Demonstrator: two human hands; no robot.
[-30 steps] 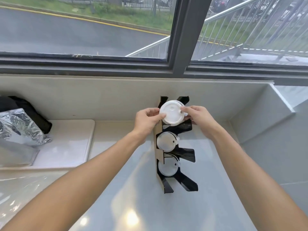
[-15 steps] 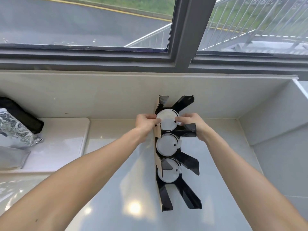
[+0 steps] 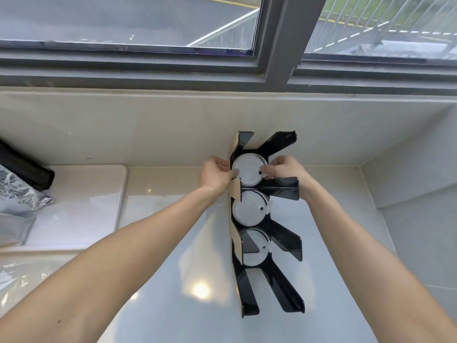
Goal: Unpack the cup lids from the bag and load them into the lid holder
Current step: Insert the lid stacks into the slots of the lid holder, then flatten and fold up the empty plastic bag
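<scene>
Lids (image 3: 248,169) are now sinking into the holder's (image 3: 269,246) top slot, left hand (image 3: 214,175) and right hand (image 3: 284,169) pinching them; third slot is filling.

Soft daylight from the window (image 3: 128,18) — a glare spot on the glossy counter (image 3: 200,290); wide-angle bending at edges.

Only one view is given, so nothing is shared with a second one. The scene is seen from head height, angled forward and steeply down over a white counter (image 3: 173,305) toward a window (image 3: 128,21) at the back. Both forearms are taken in from the bottom corners, so the lens is pretty wide. The lid holder (image 3: 265,224) is caught close, near centre. The frame edges are bent, probably by lens distortion.
</scene>
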